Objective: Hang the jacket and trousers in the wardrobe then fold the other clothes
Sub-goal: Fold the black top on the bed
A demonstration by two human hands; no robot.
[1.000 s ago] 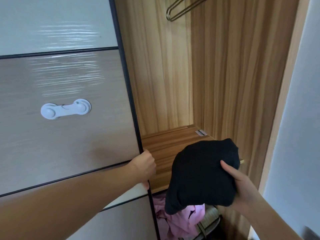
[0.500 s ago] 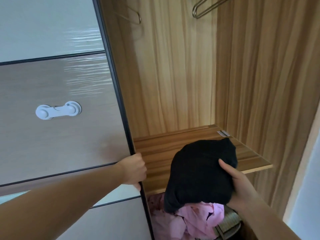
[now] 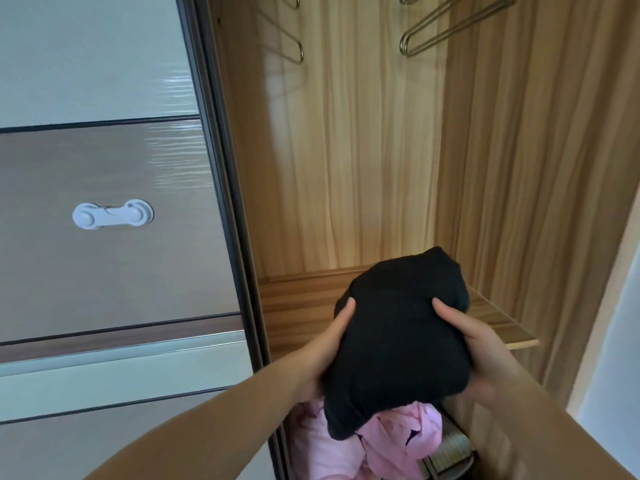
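A folded black garment (image 3: 398,337) is held in front of the open wardrobe, just above the front of its wooden shelf (image 3: 298,306). My left hand (image 3: 323,348) grips the bundle's left side and my right hand (image 3: 474,344) grips its right side, thumbs on top. Two empty metal hangers (image 3: 446,29) (image 3: 292,36) hang at the top of the wardrobe. No jacket or trousers show in the hanging space.
The sliding wardrobe door (image 3: 121,237) with a white child lock (image 3: 112,215) stands at the left. Pink clothing (image 3: 381,445) and a woven basket (image 3: 450,452) lie below the shelf. A pale wall (image 3: 616,341) borders the wardrobe on the right.
My left hand has let go of the sliding door's edge and taken hold of the black garment's left side. The door stands further left, showing more of the wardrobe.
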